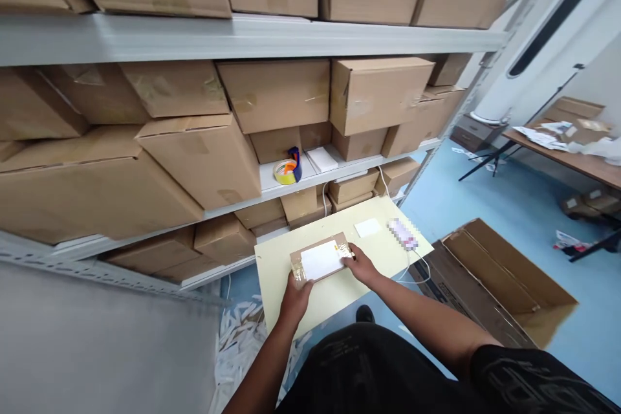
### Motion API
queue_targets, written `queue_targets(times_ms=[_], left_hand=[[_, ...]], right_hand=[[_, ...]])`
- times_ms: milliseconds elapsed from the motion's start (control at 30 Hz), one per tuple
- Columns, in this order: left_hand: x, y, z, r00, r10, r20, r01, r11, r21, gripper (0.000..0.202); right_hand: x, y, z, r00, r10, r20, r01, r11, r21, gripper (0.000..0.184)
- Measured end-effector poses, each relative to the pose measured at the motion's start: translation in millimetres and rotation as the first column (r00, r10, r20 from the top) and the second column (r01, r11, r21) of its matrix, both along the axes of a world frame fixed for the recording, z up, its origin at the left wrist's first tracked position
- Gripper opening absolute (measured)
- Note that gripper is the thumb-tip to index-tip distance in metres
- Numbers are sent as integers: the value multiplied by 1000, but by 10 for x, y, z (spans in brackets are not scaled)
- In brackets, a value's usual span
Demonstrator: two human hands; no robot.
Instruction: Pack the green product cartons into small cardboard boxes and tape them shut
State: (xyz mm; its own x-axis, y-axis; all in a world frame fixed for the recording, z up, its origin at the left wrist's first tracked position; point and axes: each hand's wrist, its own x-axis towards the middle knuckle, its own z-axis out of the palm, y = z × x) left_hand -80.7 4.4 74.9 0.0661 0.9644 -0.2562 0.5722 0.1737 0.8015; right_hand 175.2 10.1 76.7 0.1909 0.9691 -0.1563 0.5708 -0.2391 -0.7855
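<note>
A small flat cardboard box point(317, 245) with a white label point(321, 261) on its top is held level over the pale yellow table point(276, 310). Shiny tape covers both of its ends. My left hand point(295, 297) grips its near left corner, thumb on top. Around the right end closes my right hand point(359, 265), its thumb by the label's edge. Fingers under the box are hidden. Beyond it on the table lies a white paper slip point(367, 228), and a blurred-out device with a white cable point(402, 234) rests at the right.
Metal shelving point(272, 35) full of cardboard boxes rises in front. On its middle shelf sit a tape dispenser point(288, 168) and a stack of white paper point(321, 160). A large open carton point(509, 265) stands on the floor at right; paper scraps point(240, 349) pile up at left.
</note>
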Motion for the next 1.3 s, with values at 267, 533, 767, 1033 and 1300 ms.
queue_targets(times_ms=[267, 533, 767, 1033, 1300], left_hand=[[362, -270, 413, 995, 29, 93, -29, 1000, 5, 50], [1259, -560, 687, 993, 4, 119, -9, 999, 47, 50], [2596, -794, 922, 985, -138, 100, 131, 989, 67, 52], [3943, -837, 1112, 939, -337, 73, 333, 941, 58, 56], [5111, -346, 973, 801, -594, 67, 592, 804, 47, 51]], right_hand=[[359, -376, 170, 968, -69, -243, 69, 998, -9, 61], [1285, -820, 318, 922, -94, -376, 111, 994, 23, 56], [2542, -1343, 457, 910, -253, -327, 289, 955, 67, 57], [3726, -1760, 515, 836, -487, -255, 514, 857, 48, 60], [4576, -1859, 305, 651, -706, -280, 726, 687, -43, 62]])
